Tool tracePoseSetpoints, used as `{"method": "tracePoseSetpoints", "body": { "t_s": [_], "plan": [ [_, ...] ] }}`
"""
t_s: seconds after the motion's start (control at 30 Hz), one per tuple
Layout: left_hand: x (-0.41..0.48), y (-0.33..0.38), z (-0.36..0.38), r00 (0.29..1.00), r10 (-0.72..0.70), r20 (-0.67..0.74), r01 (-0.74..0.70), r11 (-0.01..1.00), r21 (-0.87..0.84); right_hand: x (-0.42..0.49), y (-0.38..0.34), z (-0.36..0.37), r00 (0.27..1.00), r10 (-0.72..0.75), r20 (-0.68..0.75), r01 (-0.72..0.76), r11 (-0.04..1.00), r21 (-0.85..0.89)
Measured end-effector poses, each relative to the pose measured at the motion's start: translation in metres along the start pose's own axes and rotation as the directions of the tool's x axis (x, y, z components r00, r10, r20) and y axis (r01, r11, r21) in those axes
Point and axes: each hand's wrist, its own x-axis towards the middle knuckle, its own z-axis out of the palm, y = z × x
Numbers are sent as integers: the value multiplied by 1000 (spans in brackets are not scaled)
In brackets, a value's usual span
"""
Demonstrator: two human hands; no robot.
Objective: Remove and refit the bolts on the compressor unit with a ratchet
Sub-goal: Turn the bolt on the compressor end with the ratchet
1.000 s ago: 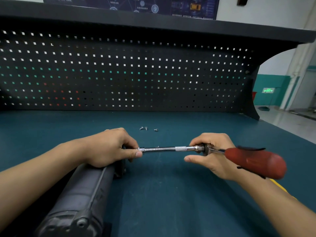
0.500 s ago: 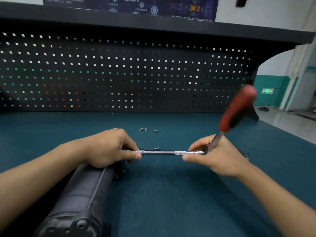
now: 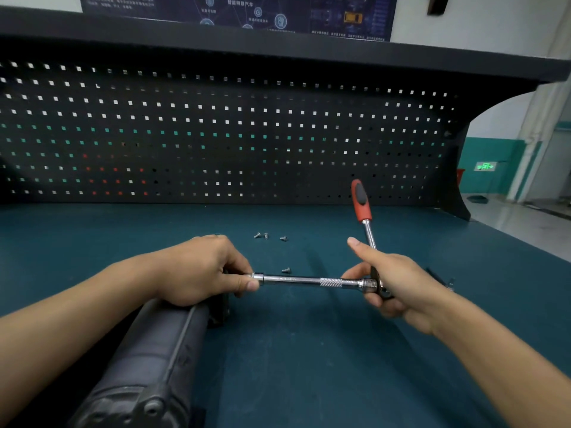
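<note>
A dark grey compressor unit (image 3: 154,359) lies on the teal bench, running from the lower left toward the middle. My left hand (image 3: 200,270) rests on its far end and pinches the socket end of a chrome extension bar (image 3: 309,280). The bar runs level to the right into the head of a ratchet. My right hand (image 3: 389,282) grips that head, thumb raised. The ratchet's red handle (image 3: 361,200) points up and away. Several loose bolts lie on the bench: a group (image 3: 265,236) behind the bar and one bolt (image 3: 286,270) just beyond it.
A black pegboard (image 3: 231,134) backs the teal bench (image 3: 309,366), with a dark shelf above. Some small dark hardware (image 3: 445,281) lies right of my right hand. The bench's right edge opens onto a workshop floor.
The ratchet handle swung from pointing right and toward me, up and over to standing upright and leaning away. The bar, my left hand and the compressor stayed in place.
</note>
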Motion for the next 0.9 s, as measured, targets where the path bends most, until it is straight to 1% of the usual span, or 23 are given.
{"method": "tracePoseSetpoints", "body": {
  "t_s": [0.1, 0.23, 0.33, 0.4, 0.5, 0.6, 0.7, 0.83, 0.9],
  "plan": [
    [-1, 2, -1, 1000, -8, -3, 8, 1000, -4, 1, 0, -1, 995, 75, 59, -81, 991, 107],
    [-1, 1, -1, 1000, 10, -15, -10, 1000, -12, 1, -2, -4, 971, 172, 163, -206, 954, 218],
    [-1, 2, -1, 1000, 3, -19, -4, 1000, -14, 2, -1, -4, 964, 190, 186, -232, 944, 237],
    [0, 2, 0, 1000, -1, -20, 1, 1000, -8, 3, 0, -3, 968, 173, 184, -212, 952, 221],
    [0, 2, 1, 999, -25, -37, 24, 1000, -20, 5, 3, -3, 985, 78, 154, -108, 975, 197],
    [0, 2, 3, 997, -56, -52, 55, 998, -24, 7, 10, -4, 991, -96, 95, 94, 995, 22],
    [0, 2, 3, 997, -65, -45, 65, 998, 8, 10, 18, -4, 956, -284, 80, 291, 950, -109],
    [0, 1, 2, 998, -50, -27, 52, 997, 52, 15, 21, -9, 884, -462, 71, 467, 869, -162],
    [0, 1, 2, 998, -54, -13, 55, 996, 70, 16, 22, -11, 849, -526, 44, 523, 825, -216]
  ]
}}
